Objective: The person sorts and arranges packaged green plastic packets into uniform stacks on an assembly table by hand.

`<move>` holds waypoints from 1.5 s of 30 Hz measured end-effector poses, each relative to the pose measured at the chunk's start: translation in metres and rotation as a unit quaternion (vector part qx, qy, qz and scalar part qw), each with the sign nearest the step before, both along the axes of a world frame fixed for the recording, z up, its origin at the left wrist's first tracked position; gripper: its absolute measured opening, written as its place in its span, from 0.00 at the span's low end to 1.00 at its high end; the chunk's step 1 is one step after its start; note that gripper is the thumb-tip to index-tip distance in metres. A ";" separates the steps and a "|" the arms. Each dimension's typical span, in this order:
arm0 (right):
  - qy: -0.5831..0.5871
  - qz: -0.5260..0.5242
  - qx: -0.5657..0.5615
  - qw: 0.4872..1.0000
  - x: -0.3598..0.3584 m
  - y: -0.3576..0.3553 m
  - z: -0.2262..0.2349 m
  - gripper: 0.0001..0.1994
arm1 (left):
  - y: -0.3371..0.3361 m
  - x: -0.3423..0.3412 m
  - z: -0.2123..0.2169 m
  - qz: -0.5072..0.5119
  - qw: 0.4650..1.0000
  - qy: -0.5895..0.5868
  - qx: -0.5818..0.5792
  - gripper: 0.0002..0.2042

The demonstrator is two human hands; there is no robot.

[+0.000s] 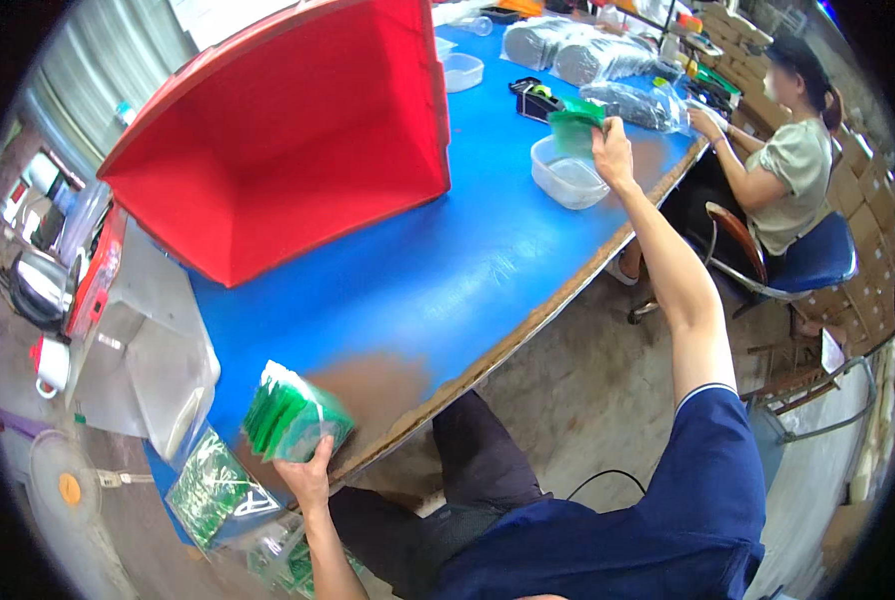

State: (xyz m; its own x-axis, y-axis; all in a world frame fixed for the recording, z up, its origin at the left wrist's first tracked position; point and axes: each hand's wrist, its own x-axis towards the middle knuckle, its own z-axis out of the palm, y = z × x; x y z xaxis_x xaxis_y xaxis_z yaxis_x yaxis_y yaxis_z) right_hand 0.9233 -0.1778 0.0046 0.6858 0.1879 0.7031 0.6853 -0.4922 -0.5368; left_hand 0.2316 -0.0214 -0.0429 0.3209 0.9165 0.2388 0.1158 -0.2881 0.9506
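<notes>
At the table's near left corner, my left hand [309, 478] is closed on a thick stack of green and clear plastic packets [296, 415]. My right arm reaches far out to the right. There my right hand [613, 152] grips one or more green packets [576, 128], with part of the green hanging above a clear plastic tub [568, 184]. The tub's visible inside looks bare apart from what the packet covers. Below my left hand's stack lies a large clear bag with green pieces [215, 488]. What is inside the packets is too small to make out.
A big red bin [318, 140] lies tipped with its opening toward me on the blue table [418, 290]. A black tape dispenser [535, 100] and plastic-wrapped bundles [593, 50] stand farther back. A co-worker [793, 160] sits at the right. A translucent bin [148, 350] stands at the left.
</notes>
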 end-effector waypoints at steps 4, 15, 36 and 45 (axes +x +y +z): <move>-0.003 0.108 0.077 0.991 -0.069 0.027 0.059 0.15 | -0.005 0.012 0.009 -0.025 0.999 -0.038 -0.022 0.27; 0.052 0.349 -0.234 0.906 -0.310 0.106 -0.038 0.32 | -0.042 -0.046 -0.021 -0.019 0.871 -0.400 -0.285 0.26; -0.096 0.443 -0.279 0.847 -0.467 0.031 -0.026 0.24 | -0.125 -0.083 -0.068 -0.117 0.736 -0.499 -0.441 0.30; 0.020 0.605 -0.208 0.768 -0.451 0.031 -0.021 0.23 | -0.125 -0.054 -0.072 -0.132 0.716 -0.492 -0.477 0.27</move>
